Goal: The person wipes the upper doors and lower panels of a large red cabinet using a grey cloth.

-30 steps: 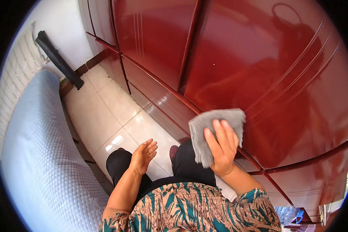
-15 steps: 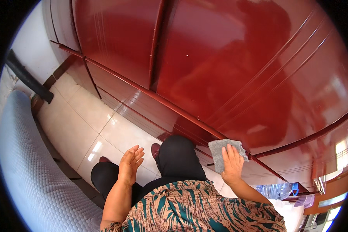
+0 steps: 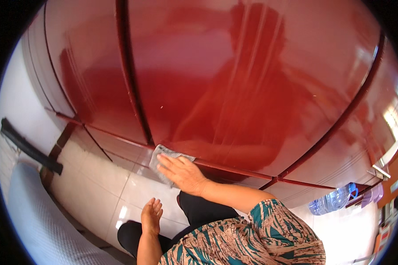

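Observation:
A glossy dark-red cabinet (image 3: 185, 88) stands before me, with a narrow ledge (image 3: 234, 171) running along the lower edge of its doors. My right hand (image 3: 180, 172) presses a grey cloth (image 3: 160, 164) against that ledge near the bottom of a door seam. The palm and fingers cover much of the cloth, and its edges show around them. My left hand (image 3: 151, 215) hovers above my left knee, its fingers stretched out and nothing in them.
A bed or seat with a pale blue quilted cover (image 3: 35, 212) lies along the left. Near the wall leans a black tube (image 3: 31, 150). To the right, a large clear water bottle (image 3: 334, 201) with a blue handle stands beside the cabinet. Light tiles (image 3: 90, 185) cover the floor.
My right hand has slid the cloth leftward along the ledge, and its arm now reaches across my body. The view has turned right. My left hand stays empty near my knee.

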A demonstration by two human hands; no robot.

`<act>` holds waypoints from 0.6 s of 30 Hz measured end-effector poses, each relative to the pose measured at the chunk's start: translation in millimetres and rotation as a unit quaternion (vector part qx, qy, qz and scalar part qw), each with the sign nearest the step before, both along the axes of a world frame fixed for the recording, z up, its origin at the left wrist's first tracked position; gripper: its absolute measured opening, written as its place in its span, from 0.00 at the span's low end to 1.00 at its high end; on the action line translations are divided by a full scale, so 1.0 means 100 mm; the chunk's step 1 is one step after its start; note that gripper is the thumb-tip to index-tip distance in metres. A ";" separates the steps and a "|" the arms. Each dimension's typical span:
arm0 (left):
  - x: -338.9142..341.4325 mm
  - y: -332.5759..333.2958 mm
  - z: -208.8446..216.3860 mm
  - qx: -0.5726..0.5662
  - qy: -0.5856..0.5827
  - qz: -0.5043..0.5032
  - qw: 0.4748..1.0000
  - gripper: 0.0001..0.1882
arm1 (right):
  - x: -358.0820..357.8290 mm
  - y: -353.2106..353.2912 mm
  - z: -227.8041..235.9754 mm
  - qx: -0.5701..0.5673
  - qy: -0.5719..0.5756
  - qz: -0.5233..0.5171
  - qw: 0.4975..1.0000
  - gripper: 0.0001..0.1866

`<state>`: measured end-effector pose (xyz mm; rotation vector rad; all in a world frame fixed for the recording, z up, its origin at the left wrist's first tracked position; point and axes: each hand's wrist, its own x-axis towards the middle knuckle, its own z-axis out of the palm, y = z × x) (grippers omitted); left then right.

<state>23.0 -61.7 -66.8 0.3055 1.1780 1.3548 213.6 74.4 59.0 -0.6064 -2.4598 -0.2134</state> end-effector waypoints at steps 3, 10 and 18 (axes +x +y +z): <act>0.00 -0.01 0.01 -0.010 0.004 0.001 1.000 0.28 | 0.04 -0.30 0.25 -0.209 0.057 0.071 0.974 0.35; 0.04 -0.04 -0.02 -0.011 0.001 -0.022 1.000 0.29 | 0.76 -0.76 0.90 -0.724 0.359 0.088 0.583 0.23; 0.02 -0.08 -0.02 -0.011 0.000 -0.033 0.999 0.26 | 1.69 -0.77 1.68 0.405 0.259 -0.218 0.849 0.23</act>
